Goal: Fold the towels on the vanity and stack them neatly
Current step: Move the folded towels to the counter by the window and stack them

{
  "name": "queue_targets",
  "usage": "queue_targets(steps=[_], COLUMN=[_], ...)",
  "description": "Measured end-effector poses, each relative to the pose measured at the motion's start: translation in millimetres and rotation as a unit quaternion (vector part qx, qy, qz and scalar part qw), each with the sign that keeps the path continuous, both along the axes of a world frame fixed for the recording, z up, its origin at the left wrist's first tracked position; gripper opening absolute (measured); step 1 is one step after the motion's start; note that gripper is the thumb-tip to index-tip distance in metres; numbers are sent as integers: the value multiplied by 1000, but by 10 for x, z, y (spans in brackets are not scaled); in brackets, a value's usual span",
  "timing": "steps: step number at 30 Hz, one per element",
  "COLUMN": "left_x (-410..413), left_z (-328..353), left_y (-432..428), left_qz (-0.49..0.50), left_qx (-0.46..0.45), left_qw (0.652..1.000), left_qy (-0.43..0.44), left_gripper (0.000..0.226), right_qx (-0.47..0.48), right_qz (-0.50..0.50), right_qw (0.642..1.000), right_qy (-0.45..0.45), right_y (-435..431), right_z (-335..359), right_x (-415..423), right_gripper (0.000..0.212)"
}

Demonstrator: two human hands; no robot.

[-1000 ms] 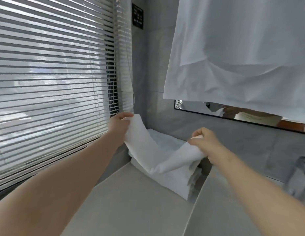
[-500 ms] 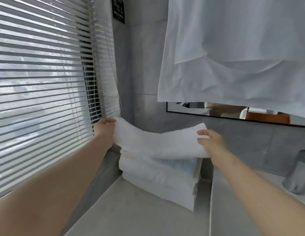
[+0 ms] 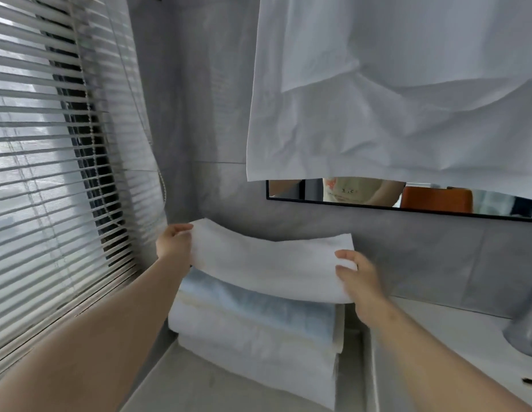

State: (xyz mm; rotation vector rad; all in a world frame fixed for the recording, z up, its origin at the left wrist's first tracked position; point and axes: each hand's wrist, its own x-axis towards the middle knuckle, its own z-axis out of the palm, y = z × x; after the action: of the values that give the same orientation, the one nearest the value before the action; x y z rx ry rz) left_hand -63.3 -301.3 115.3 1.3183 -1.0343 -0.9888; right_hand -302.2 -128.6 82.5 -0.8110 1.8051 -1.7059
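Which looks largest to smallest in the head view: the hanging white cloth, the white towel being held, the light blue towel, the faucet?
1. hanging white cloth, by far.
2. white towel.
3. light blue towel, partly covered by the white one, so its full extent is unsure.
4. faucet, cut off by the frame edge.

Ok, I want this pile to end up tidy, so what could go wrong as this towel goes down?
The white towel sags between the left hand and right hand, so it may bunch on landing. The stack already has uneven right edges, so another offset layer could make it lean.
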Motion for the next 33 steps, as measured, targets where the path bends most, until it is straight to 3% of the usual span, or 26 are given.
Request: queue_targets(steps=[6,12,15,18,24,33], left_x=[-91,-11,-13,-40,-122,-185], left_z=[-317,-538,-549,-518,-470,-78], left_y=[-184,-166,-90,51,412,1250], left_qz=[23,22,-7,-25,-63,-164], left_qx=[14,45,40,43,-14,-137], left_qw=[998,973,945,889,803,742], left_qy=[-65,-225,-325,-455,-592,-636], left_gripper=[27,33,31,31,43,45], right_qx=[12,73,106,140,187,203], right_qz=[3,-24,-25,-12,-10,30], right_qw=[1000,997,994,989,962,898], right_qy=[3,-18,7,47,197,389], right_y=[-101,-107,-107,-99,33,599], right_z=[-259,-507,-529,-501,-282,196], right_x=[-50,-93,-100,-68,72,394], right_gripper=[29,22,19,18,34,49])
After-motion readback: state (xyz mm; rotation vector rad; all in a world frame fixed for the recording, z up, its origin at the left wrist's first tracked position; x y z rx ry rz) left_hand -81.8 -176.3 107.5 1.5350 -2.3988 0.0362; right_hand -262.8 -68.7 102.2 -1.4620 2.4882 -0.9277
